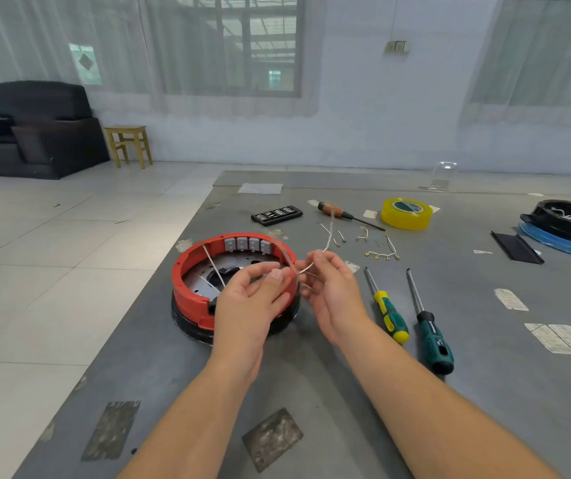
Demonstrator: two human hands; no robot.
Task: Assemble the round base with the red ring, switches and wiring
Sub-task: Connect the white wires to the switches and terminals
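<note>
Bench [311, 392]: grey, filling the lower and right frame; your forearms reach in from the bottom edge.
Left hand [247, 299]: at frame centre, over the near rim of the round base; your grip is closed on a thin white wire [303, 270], thumb and fingertips pinching one end.
Right hand [332, 288]: just right of the left; your grip pinches the same wire, whose far end rises above your fingers.
Round base [190, 323]: left of centre on the bench, black below, with the red ring [187, 292] seated on top.
Switches [247, 244]: four grey blocks side by side against the ring's far inner wall.
Screwdrivers: a yellow-green one [389, 314] and a dark green one [432, 337] lie right of your right hand.
Loose wires [382, 254]: scattered with brass terminals, beyond your hands.
Farther back: a bit set [276, 215], a wood-handled screwdriver [343, 214] and a yellow tape roll [406, 214].
Right edge: a black housing [567, 224] holding white wiring.
</note>
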